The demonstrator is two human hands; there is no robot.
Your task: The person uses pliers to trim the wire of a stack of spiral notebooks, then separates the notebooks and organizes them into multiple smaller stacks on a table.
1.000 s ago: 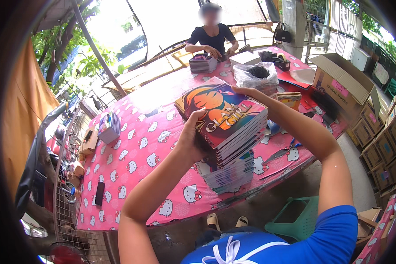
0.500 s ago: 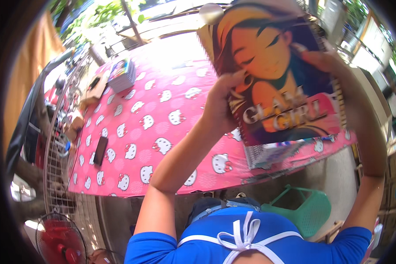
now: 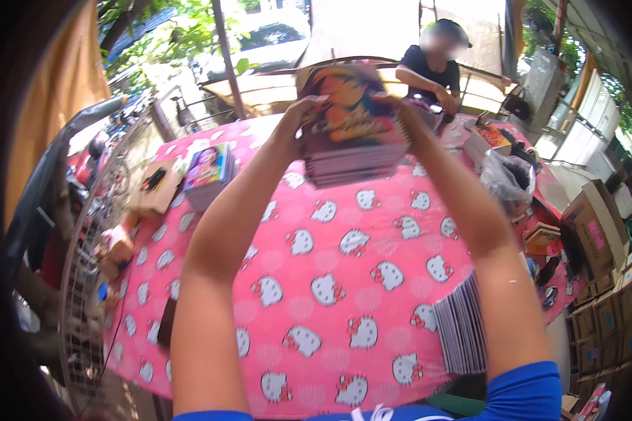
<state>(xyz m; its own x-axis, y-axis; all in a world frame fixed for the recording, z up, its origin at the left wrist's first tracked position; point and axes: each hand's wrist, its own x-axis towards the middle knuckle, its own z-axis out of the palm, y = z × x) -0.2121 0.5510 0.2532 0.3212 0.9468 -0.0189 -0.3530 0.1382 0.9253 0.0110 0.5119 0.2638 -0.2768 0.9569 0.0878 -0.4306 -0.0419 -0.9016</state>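
Observation:
A thick stack of spiral notebooks (image 3: 354,158) is gripped between my two hands, arms stretched out over the far half of the table. The top cover carries a drawn woman's portrait in orange and dark tones. My left hand (image 3: 298,126) clasps the stack's left side, thumb on the cover. On the opposite side my right hand (image 3: 400,116) holds it the same way. I cannot tell whether the stack's underside touches the table. Another notebook stack (image 3: 463,326) lies near the front right, partly behind my right forearm. A third stack (image 3: 207,175) with a colourful cover sits at left.
The table wears a pink cat-print cloth (image 3: 354,242). A co-worker (image 3: 432,67) sits across it, hands near more notebooks. Along the right are a plastic bag (image 3: 505,182) and cardboard boxes (image 3: 593,224). A dark flat object (image 3: 167,323) lies beside my left forearm.
My hands have carried the notebooks away from me, leftward to the table's far side. The view has shifted too, bringing the co-worker and the right side of the table into sight.

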